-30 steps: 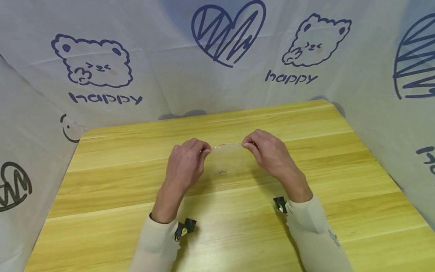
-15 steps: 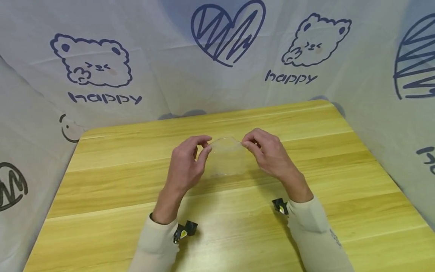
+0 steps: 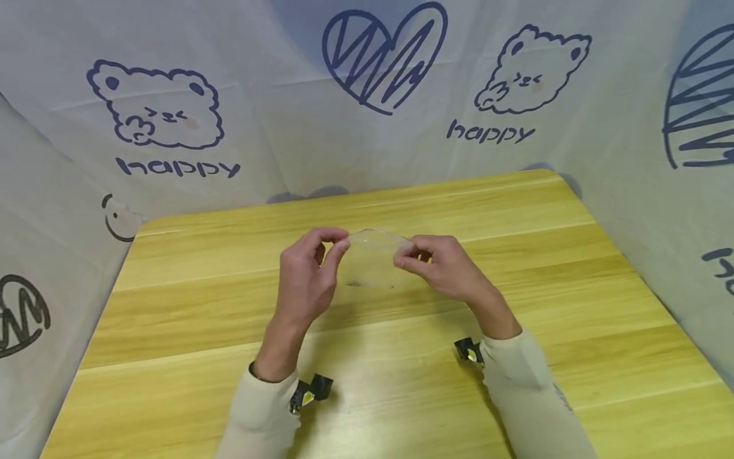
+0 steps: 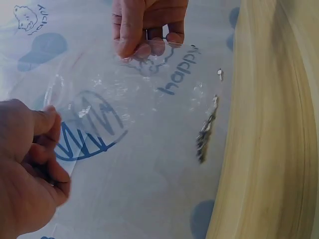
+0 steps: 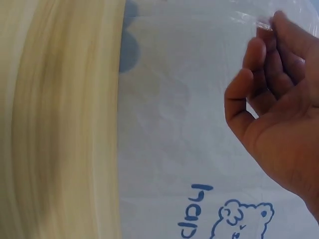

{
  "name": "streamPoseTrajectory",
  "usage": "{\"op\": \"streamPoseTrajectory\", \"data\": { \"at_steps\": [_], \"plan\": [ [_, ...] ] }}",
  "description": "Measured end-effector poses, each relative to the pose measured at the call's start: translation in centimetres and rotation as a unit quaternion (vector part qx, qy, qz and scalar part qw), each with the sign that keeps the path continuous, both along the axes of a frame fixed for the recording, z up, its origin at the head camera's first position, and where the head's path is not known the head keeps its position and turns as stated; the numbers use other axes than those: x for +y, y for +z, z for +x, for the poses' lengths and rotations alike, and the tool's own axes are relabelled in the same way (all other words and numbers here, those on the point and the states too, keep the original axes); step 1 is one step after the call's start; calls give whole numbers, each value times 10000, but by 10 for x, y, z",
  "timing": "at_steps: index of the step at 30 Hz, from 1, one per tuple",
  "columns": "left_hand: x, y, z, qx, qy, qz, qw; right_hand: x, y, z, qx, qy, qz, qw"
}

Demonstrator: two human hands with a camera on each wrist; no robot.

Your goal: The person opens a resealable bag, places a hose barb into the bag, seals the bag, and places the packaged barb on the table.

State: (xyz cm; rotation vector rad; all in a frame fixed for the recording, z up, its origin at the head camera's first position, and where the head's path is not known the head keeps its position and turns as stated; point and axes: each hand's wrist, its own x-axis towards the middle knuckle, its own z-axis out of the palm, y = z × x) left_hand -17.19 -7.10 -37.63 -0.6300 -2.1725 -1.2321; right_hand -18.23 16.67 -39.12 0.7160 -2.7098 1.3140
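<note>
A clear plastic bag (image 3: 373, 262) hangs above the table between both hands. Along its bottom lie several small shiny metallic pieces (image 4: 207, 132), too small to name for sure. My left hand (image 3: 309, 274) pinches the upper left corner between thumb and index finger. On the other side, the right hand (image 3: 444, 264) pinches the bag's right edge a little below the top, thumb against fingers. The left wrist view has the right hand (image 4: 149, 25) at the far side of the film. In the right wrist view only a corner of film shows by the hand (image 5: 279, 84).
Under the hands spreads a wood-grain table (image 3: 378, 395). White cloth (image 3: 275, 95) with printed bears and hearts surrounds its back and sides. A small black camera (image 3: 312, 390) sits at the left cuff, and another camera (image 3: 467, 350) at the right cuff.
The bag's top edge has risen into an arch, and the small pieces now lie toward the bottom left. My right hand has shifted lower on the bag's edge; the left moved slightly left.
</note>
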Motion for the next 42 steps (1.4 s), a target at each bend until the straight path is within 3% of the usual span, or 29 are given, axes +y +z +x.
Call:
{"op": "streamPoseTrajectory", "data": {
  "at_steps": [5,11,15,17,22,25,32,36,42],
  "plan": [
    [-5,3,2,-719,95,220,9971,0,2,2,597,56,-19,9982],
    [-8,7,4,-631,20,-72,9980,5,9,6,1065,152,374,9935],
    [-6,5,3,-624,-353,-49,9974,7,9,6,960,181,480,9941],
    [-5,4,3,-448,-471,-98,9978,7,8,6,853,227,443,9951],
    [-6,3,0,243,-517,-738,9956,9,7,7,667,389,284,9966],
    [-8,1,-3,400,-511,-1100,9918,11,7,7,630,493,245,9965],
    [-16,0,-3,400,-710,-1801,9803,12,4,5,495,568,385,9964],
    [-20,2,-1,351,-623,-2154,9739,13,2,3,413,674,517,9955],
    [-24,3,0,-62,-759,-2460,9663,12,0,2,301,809,533,9948]
  ]
}}
